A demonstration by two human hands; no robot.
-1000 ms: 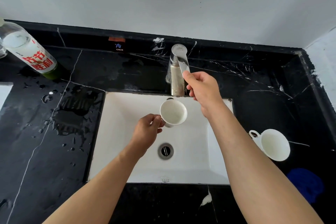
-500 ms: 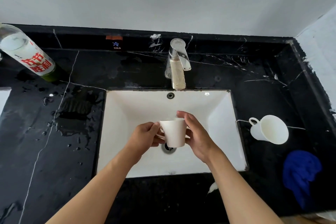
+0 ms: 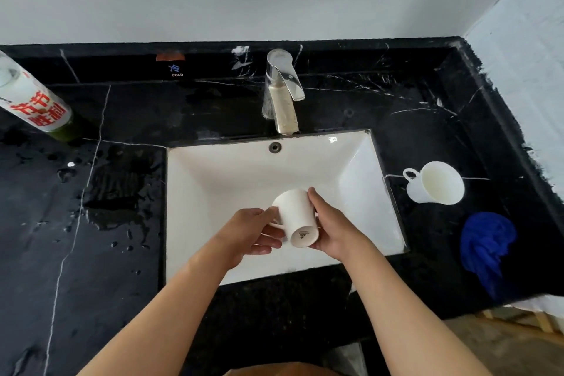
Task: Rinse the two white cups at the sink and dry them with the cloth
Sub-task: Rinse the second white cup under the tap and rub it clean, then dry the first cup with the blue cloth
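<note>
1. Here, the left hand point(image 3: 250, 233) and right hand point(image 3: 334, 227) are both gripping one white cup point(image 3: 296, 218) over the sink point(image 3: 219, 180), fingers wrapped around it, mouth tipped away
2. The second cup point(image 3: 436, 183) is lying at 3 o'clock, the blue cloth point(image 3: 485, 246) at 4 o'clock

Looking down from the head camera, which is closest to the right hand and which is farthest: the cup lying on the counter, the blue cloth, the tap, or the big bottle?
From the right hand:
1. Cup on the counter, to the right, past the sink's edge.
2. Blue cloth and tap: too close to call. The cloth is far right; the tap is behind the sink.
3. Big bottle, far left corner.
</note>
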